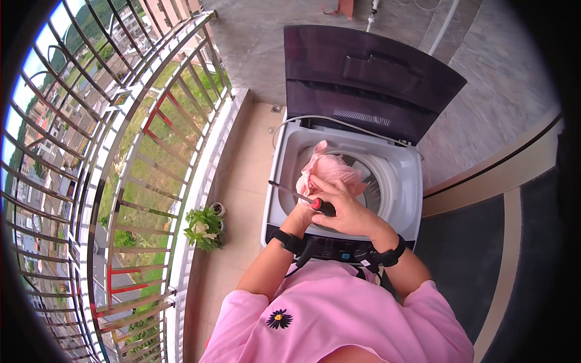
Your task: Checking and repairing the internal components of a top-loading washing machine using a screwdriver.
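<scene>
Pink cloth (334,168) was bunched over the opened washer (410,192), not yet clear of your right hand (348,212), which gripped a screwdriver (325,207); your left hand's (299,215) hold I couldn't tell.

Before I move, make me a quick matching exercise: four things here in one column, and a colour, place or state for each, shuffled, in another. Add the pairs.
Things
1. Screwdriver
2. Cloth
3. Washer lid
4. Potted plant

Descriptions
A. Dark and raised open
B. On the floor, left of the washing machine
C. Red and black at one end
D. Pink and crumpled

Pairs: 1-C, 2-D, 3-A, 4-B
</scene>
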A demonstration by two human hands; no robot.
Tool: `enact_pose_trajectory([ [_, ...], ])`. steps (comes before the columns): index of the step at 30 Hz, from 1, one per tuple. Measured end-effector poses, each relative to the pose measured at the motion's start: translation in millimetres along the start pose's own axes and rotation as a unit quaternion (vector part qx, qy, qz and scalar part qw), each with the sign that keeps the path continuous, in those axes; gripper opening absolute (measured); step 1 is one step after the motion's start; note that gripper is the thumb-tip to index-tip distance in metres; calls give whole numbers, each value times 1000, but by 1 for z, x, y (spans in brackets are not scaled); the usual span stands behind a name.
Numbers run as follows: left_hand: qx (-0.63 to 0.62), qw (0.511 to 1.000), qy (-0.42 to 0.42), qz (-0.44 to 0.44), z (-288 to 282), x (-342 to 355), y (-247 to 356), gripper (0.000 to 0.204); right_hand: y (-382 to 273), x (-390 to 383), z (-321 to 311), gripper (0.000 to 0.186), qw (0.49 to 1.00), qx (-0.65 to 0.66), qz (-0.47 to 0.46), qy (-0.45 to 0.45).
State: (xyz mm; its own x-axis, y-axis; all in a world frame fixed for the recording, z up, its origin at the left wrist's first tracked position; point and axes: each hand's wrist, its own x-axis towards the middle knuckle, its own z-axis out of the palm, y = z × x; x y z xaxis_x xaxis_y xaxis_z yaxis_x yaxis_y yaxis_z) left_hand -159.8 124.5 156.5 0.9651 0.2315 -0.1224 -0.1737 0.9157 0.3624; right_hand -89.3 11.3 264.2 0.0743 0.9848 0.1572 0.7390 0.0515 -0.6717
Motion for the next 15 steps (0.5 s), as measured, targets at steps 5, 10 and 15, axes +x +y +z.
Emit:
enact_pose_trajectory([
  [5, -22, 999, 45, 20, -23, 22, 7, 45, -7, -41, -23, 52, 979, 128, 155, 29],
  [10, -116, 993, -30, 5, -20, 44, 5, 45, 7, -83, -27, 47, 936, 263, 227, 58],
  [15, 55, 995, -42, -71, -16, 41, -1, 39, 63, -91, -24, 45, 871, 271, 358, 202],
])
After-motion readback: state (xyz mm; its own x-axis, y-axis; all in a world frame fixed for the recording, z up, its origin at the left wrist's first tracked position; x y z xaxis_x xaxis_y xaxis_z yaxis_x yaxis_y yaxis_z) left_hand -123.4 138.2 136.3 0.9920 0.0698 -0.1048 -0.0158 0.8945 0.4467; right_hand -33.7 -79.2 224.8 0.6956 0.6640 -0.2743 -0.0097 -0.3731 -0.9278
